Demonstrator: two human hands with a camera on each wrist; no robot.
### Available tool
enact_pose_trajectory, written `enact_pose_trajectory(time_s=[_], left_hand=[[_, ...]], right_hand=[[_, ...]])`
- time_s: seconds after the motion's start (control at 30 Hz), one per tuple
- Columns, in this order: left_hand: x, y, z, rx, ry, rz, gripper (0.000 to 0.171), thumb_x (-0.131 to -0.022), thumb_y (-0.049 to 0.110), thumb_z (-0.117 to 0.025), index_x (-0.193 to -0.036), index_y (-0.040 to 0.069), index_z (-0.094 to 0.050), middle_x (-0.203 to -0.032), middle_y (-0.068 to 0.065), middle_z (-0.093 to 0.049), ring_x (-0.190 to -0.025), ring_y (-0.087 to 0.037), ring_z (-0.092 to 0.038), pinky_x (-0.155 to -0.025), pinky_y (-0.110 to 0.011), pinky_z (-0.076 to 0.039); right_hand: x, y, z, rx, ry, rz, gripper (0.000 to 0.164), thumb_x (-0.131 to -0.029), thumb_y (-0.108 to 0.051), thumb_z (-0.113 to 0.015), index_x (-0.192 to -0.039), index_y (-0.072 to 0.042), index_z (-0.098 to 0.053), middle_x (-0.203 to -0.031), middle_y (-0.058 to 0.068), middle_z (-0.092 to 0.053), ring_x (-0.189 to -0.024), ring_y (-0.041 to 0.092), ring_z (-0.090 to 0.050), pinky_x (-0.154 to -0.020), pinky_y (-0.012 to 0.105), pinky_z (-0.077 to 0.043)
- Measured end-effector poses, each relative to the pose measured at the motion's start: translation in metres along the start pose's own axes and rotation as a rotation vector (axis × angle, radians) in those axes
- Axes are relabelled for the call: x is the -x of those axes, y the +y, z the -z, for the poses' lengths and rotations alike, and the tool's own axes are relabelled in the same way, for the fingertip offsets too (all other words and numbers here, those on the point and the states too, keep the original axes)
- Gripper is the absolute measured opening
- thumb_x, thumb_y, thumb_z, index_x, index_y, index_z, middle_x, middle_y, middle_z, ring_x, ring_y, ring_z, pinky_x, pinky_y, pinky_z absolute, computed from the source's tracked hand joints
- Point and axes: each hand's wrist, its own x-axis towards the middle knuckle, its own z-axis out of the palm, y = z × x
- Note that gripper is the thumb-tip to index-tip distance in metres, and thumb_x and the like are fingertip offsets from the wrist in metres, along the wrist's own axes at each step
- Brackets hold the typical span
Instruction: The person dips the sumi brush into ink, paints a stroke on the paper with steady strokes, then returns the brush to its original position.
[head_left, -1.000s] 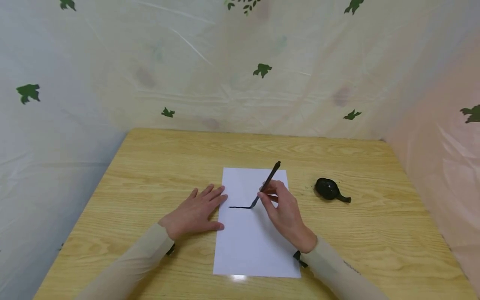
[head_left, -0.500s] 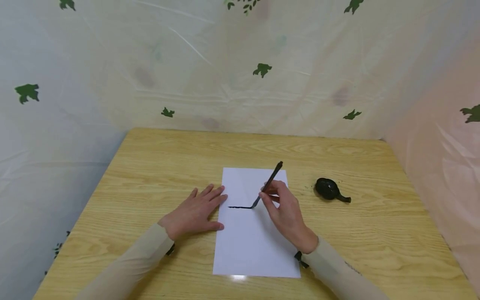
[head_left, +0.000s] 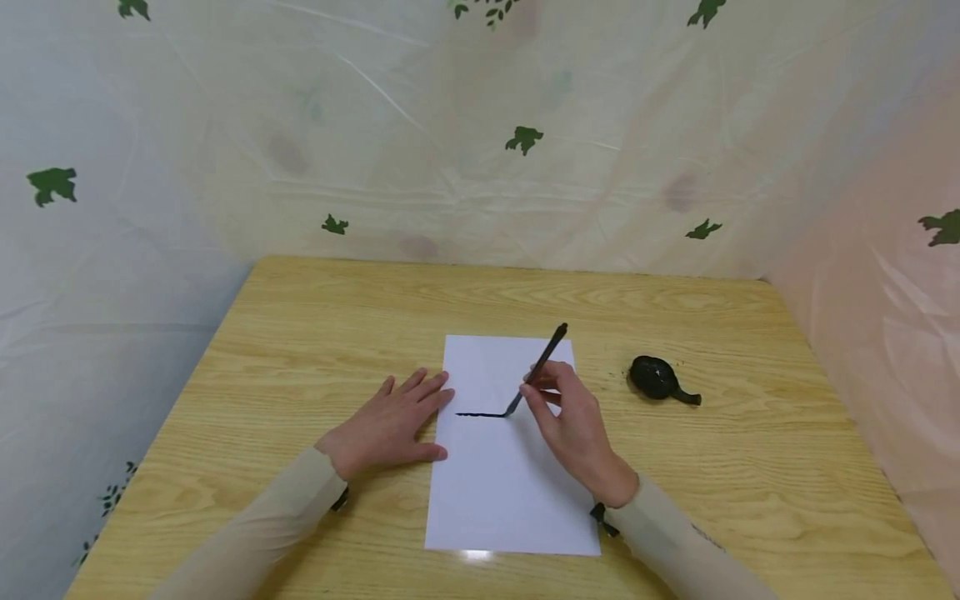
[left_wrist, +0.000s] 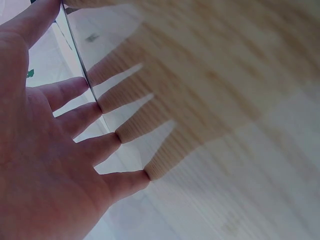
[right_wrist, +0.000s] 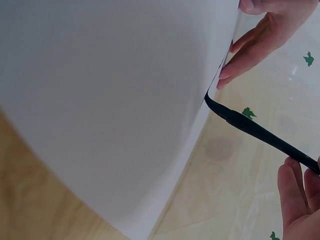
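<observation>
Yellow wood-grain counter (head_left: 337,317): right hand (head_left: 576,432) pinches slim black brush (head_left: 546,354), lengthening unfinished-looking black line (head_left: 480,415) toward three o'clock; left hand (head_left: 390,427) splayed, empty.

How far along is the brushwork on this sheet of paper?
Done: one thin black line on the paper. In hand: the right hand holds the brush with its tip at the line's right end; the left hand has fingertips on the paper's left edge. Remaining: possibly more strokes, since the visible paper below the line looks unmarked.
</observation>
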Motion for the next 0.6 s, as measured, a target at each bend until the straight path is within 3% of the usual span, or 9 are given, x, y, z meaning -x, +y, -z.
enact_pose_trajectory(time_s=[0.6], left_hand=[[0.0, 0.0006, 0.0008, 0.009, -0.004, -0.002, 0.084, -0.093, 0.053, -0.072, -0.16, 0.012, -0.041, -0.17, -0.008, -0.027, -0.157, -0.038, -0.017, -0.117, -0.071, -0.02]], right_hand=[[0.0015, 0.0004, 0.0041, 0.016, 0.005, -0.011, 0.037, -0.088, 0.009, -0.076, -0.119, 0.003, -0.056, -0.102, 0.013, -0.067, -0.093, 0.025, -0.072, -0.079, 0.036, -0.062]])
